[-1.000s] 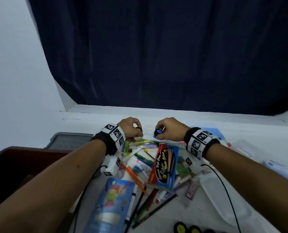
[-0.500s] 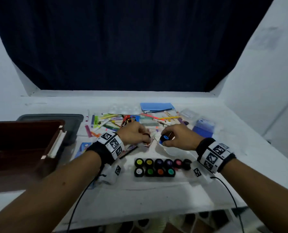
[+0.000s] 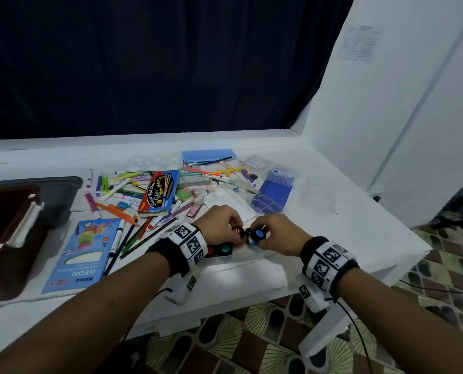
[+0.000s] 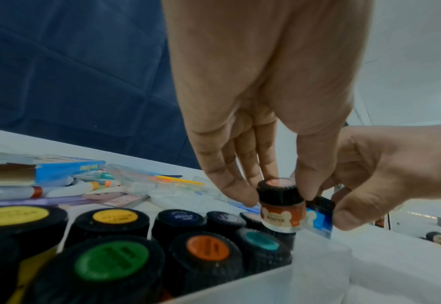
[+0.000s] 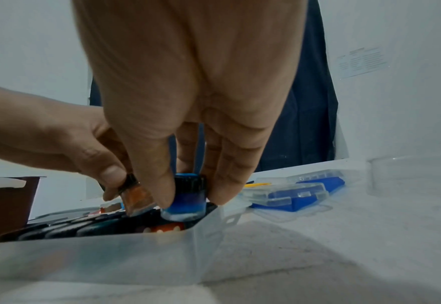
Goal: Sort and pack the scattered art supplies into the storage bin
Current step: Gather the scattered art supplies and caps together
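White table [image 3: 332, 238]: left hand [image 4: 253, 115] pinching orange-labelled poster-paint jar [image 4: 281, 207], right hand [image 5: 188, 98] pinching blue black-capped jar [image 5: 187, 198], above clear tray [image 5: 110, 257].

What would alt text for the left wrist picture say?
A left hand pinches a small orange poster paint jar by its black cap above rows of black-capped jars, while the right hand holds a blue jar beside it.

A dark navy curtain [image 3: 154, 63] hangs behind a white bench [image 3: 346, 225]. A white wall [image 3: 386, 103] rises at the bench's right edge, above a brown patterned tile floor [image 3: 252, 344].
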